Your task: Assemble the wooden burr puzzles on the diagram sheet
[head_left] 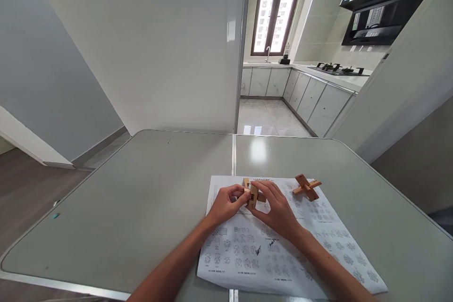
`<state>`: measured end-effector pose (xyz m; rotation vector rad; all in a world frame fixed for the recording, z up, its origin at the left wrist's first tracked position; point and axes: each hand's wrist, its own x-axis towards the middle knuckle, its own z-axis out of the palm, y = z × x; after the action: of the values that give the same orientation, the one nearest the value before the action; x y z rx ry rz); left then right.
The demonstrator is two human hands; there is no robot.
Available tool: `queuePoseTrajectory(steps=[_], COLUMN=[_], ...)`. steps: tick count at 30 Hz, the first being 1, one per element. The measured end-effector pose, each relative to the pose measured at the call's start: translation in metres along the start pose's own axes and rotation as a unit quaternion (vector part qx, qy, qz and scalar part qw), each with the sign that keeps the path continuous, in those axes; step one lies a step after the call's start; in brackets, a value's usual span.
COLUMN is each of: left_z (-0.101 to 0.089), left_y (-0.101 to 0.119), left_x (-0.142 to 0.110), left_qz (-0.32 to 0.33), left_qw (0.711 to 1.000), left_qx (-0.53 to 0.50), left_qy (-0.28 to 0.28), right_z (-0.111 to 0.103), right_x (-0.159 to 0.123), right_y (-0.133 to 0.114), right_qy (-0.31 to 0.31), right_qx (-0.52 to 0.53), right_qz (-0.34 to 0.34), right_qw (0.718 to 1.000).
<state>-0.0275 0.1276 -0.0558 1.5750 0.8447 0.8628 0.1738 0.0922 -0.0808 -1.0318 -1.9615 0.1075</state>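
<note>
Over the upper part of a printed diagram sheet (244,264), my two hands meet at small wooden puzzle pieces. My right hand (275,207) pinches a notched wooden block (253,197) between thumb and fingers, holding it upright; a dark mark shows near its lower end. Closed on a small light wooden piece that touches this block is my left hand (228,203); its fingers hide most of that piece. Another wooden block (246,182) shows just behind the fingers. To the right on the sheet lies an interlocked wooden cross (306,187), apart from both hands.
The sheet lies on a grey-green table (123,217) with a metal seam (234,153) across it. A small blue bit (55,215) is near the left edge. Beyond stand a white panel (184,47) and a kitchen with cabinets (318,99) and a stove (338,70).
</note>
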Motion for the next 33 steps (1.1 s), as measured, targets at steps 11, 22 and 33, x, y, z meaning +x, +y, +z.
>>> queuePoseTrajectory(steps=[11, 22, 33], left_z=[0.0005, -0.0003, -0.0009], left_y=[-0.0027, -0.0073, 0.0016], left_x=[-0.0005, 0.0006, 0.0017], left_qz=[-0.002, 0.001, 0.013], left_qw=[1.000, 0.999, 0.998], left_qx=[0.014, 0.034, 0.063], left_qy=[-0.001, 0.008, 0.015], right_z=[-0.0006, 0.0017, 0.0020], right_x=[0.0007, 0.0020, 0.0031], right_y=[-0.0035, -0.0035, -0.0019], right_qy=[0.009, 0.030, 0.033], right_qx=[-0.025, -0.064, -0.030], right_qz=[0.000, -0.023, -0.008], right_qw=[1.000, 0.997, 0.999])
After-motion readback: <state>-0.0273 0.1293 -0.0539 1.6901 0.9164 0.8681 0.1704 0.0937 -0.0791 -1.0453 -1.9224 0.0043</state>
